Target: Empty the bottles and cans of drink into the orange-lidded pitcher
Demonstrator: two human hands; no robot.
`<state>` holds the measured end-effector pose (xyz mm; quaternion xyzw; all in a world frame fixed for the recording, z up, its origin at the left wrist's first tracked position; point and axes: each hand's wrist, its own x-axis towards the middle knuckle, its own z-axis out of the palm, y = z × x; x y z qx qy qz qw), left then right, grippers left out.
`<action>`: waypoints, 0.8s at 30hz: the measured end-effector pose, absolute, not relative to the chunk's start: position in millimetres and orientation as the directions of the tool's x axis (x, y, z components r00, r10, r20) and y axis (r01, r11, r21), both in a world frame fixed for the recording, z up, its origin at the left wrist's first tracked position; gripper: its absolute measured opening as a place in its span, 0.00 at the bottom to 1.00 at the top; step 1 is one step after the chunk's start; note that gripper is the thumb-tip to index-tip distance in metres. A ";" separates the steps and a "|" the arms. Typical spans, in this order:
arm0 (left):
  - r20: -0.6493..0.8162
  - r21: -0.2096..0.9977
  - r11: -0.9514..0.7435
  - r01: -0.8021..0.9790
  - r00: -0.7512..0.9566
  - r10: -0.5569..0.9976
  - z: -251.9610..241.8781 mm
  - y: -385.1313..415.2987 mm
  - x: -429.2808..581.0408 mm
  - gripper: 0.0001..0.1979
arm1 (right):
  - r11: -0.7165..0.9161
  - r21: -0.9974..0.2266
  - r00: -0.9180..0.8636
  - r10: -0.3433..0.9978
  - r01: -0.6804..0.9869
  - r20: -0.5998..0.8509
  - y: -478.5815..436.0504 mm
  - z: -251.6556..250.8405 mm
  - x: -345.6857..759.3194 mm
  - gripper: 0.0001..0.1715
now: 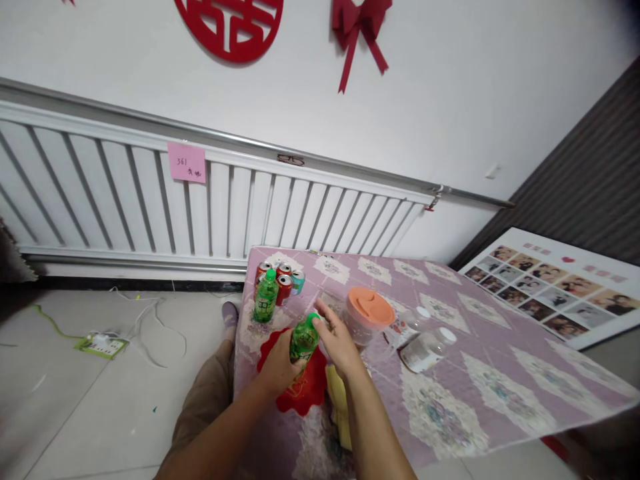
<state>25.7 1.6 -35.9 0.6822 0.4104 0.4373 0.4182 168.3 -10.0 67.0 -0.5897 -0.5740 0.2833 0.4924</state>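
My left hand is wrapped round a small green bottle, holding it tilted above a red paper shape on the table. My right hand sits just right of the bottle, its fingers pinched at the green cap. A second green bottle stands upright farther back, next to several drink cans. A yellow cloth lies under my right forearm.
The table wears a purple patterned cloth. A clear jug with an orange lid and two clear jars lying on their sides are to the right. A white radiator lines the wall; a power strip lies on the floor left.
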 end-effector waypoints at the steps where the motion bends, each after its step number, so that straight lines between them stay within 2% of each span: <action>1: 0.251 0.930 -0.311 0.195 0.282 0.926 -35.9 1.8 25.7 0.34 | 0.147 -0.932 0.170 0.962 0.331 0.212 -10.3 65.2 168.8 0.31; 5: 0.264 0.927 -0.326 0.184 0.296 0.918 -36.2 2.3 25.6 0.35 | 0.126 -0.971 0.193 0.967 0.201 0.165 -11.6 62.0 166.5 0.27; 13: 0.264 0.929 -0.322 0.185 0.281 0.923 -40.8 1.7 25.7 0.34 | 0.116 -0.978 0.328 0.930 0.172 0.168 -2.7 49.7 151.4 0.21; 16: 0.259 0.932 -0.315 0.180 0.279 0.925 -42.2 2.2 26.6 0.35 | 0.109 -0.979 0.375 0.912 0.173 0.168 -1.1 46.3 145.9 0.24; 20: 0.278 0.930 -0.331 0.163 0.282 0.918 -41.3 1.7 26.9 0.34 | 0.106 -0.987 0.354 0.924 0.117 0.142 -8.2 48.0 145.4 0.38; 24: 0.282 0.928 -0.336 0.160 0.287 0.916 -42.8 1.4 26.1 0.35 | 0.112 -0.990 0.267 0.955 0.083 0.130 -18.4 52.1 149.9 0.29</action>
